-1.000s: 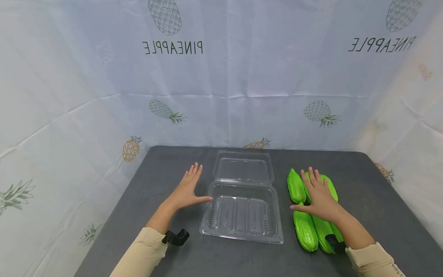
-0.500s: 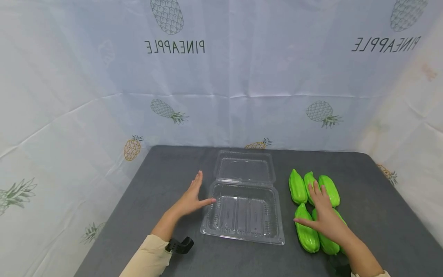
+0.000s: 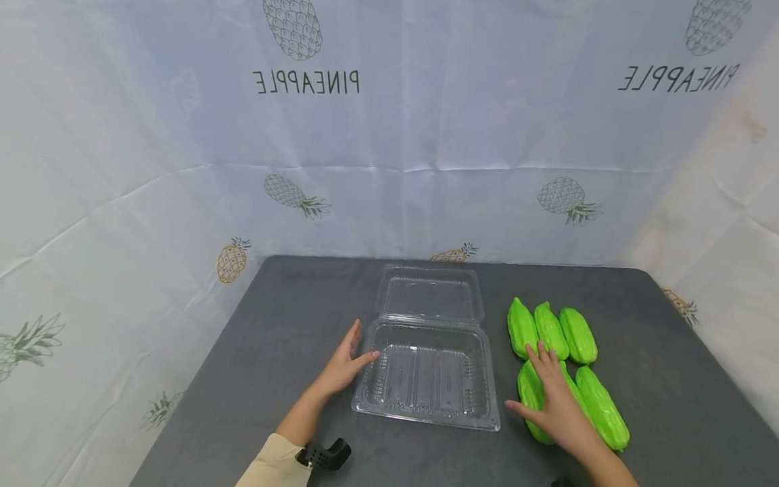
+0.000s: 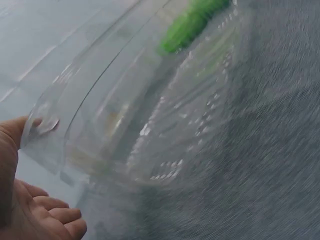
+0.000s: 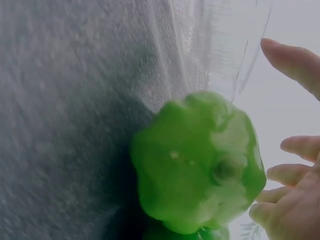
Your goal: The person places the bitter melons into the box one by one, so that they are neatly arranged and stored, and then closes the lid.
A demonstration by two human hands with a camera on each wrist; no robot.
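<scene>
A clear plastic clamshell container [image 3: 426,421] lies with its lid [image 3: 429,294] folded back on the dark table. My left hand [image 3: 341,368] is at the container's left side, its thumb over the rim; in the left wrist view the thumb [image 4: 12,130] overlaps the clear edge and the other fingers bend loosely. To the right, glossy green ribbed fruits with pointed tips sit in two rows. Over the near row my right hand [image 3: 560,406] is spread, partly hiding two of them. A close green fruit [image 5: 200,165] fills the middle of the right wrist view, beside the fingers.
The far row of green fruits [image 3: 550,331] stands behind the right hand. A dark grey table [image 3: 304,291] reaches back to a white pineapple-print cloth [image 3: 402,135]. A black wrist device [image 3: 325,455] is strapped below the left hand.
The right hand has drawn back toward the near row, uncovering the far fruits. The left hand has lowered slightly and moved nearer the container's left edge. Container and fruits stay in place.
</scene>
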